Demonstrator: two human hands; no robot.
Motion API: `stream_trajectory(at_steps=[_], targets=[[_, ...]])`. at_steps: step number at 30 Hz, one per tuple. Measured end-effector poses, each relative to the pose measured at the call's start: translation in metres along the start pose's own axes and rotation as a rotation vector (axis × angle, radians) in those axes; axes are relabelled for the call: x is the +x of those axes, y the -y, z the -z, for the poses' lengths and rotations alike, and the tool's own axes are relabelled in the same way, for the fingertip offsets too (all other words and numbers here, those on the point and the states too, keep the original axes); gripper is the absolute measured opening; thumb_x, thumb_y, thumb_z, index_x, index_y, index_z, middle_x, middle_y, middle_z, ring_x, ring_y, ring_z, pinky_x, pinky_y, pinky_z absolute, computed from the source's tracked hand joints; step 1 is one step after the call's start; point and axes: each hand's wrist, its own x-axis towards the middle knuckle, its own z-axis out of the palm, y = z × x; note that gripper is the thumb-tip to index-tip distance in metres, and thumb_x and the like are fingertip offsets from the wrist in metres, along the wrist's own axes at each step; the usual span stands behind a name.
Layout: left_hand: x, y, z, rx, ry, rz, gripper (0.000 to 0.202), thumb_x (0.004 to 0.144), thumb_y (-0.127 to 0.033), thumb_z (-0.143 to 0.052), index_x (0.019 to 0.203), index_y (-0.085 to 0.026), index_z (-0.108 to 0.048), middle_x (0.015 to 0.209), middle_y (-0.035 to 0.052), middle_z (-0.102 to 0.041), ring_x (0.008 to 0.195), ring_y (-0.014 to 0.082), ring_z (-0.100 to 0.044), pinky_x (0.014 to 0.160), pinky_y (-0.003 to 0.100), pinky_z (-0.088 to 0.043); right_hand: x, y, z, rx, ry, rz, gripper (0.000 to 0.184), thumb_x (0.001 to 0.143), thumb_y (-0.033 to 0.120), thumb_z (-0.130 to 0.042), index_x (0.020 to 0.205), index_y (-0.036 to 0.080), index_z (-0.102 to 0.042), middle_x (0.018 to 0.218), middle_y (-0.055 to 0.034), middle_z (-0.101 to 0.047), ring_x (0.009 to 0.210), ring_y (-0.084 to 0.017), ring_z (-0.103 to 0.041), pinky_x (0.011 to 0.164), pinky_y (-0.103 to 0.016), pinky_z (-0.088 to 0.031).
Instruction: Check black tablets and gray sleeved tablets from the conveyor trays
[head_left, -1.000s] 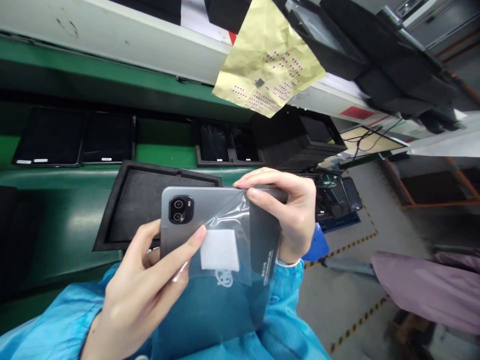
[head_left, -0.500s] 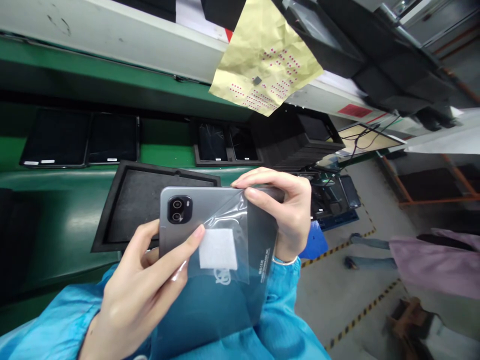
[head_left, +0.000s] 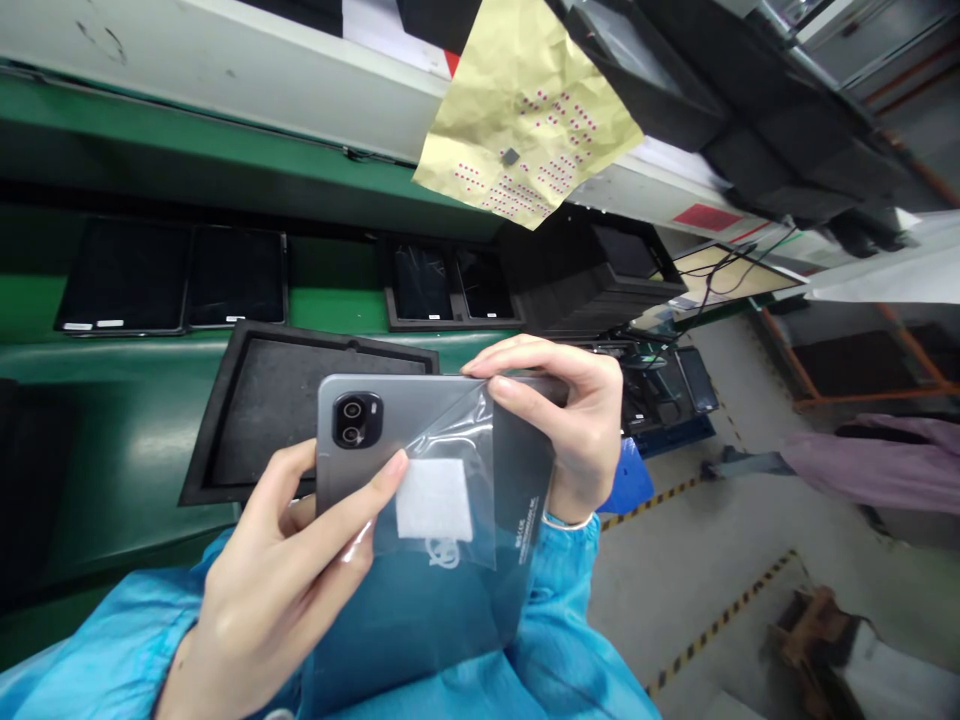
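Note:
A grey tablet [head_left: 427, 615] is held back side up, its camera block [head_left: 357, 419] at the upper left. Clear plastic film [head_left: 484, 510] lies over part of the back, creased near the top edge, with a white square pad [head_left: 433, 500] on it. My left hand [head_left: 277, 570] is closed around the tablet's left edge, one fingertip pressing by the pad's corner. At the top right, my right hand [head_left: 574, 420] pinches the tablet's edge, its thumb at the film's upper corner. Behind the tablet lies a black foam tray [head_left: 206, 415], partly covered by it.
Two dark tablets [head_left: 127, 275] lie on the green bench at left. Another foam tray [head_left: 382, 310] with two tablets stands beside stacked black trays [head_left: 562, 280]. Yellow dotted paper [head_left: 517, 120] hangs above. At right, a person in a pink garment [head_left: 862, 465] is on the floor side.
Both hands keep nearly the same hold on the tablet and film. The view has shifted slightly, and the person at right has changed position.

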Motion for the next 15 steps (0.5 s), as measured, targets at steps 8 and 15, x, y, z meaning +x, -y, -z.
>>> stream_trajectory(at_steps=[8, 15], targets=[[0.0002, -0.0011, 0.0007, -0.034, 0.002, -0.007, 0.062, 0.107, -0.020, -0.050, 0.156, -0.057, -0.047, 0.139, 0.0012, -0.052, 0.083, 0.0052, -0.070, 0.072, 0.010, -0.060, 0.0001, -0.0029, -0.0002, -0.019, 0.002, -0.022, 0.007, 0.090, 0.023, -0.082, 0.093, 0.028, -0.087, 0.095, -0.0004, -0.085, 0.091, -0.021, -0.079, 0.088, -0.037, -0.064], [-0.0012, 0.0007, -0.0012, -0.044, 0.015, -0.005, 0.061, 0.108, -0.020, -0.048, 0.156, -0.056, -0.047, 0.141, 0.0002, -0.050, 0.089, 0.0043, -0.070, 0.078, 0.009, -0.060, -0.0015, -0.0038, -0.0014, 0.000, 0.004, -0.020, 0.010, 0.091, 0.021, -0.082, 0.094, 0.028, -0.087, 0.095, 0.0004, -0.085, 0.089, -0.020, -0.079, 0.087, -0.035, -0.064]])
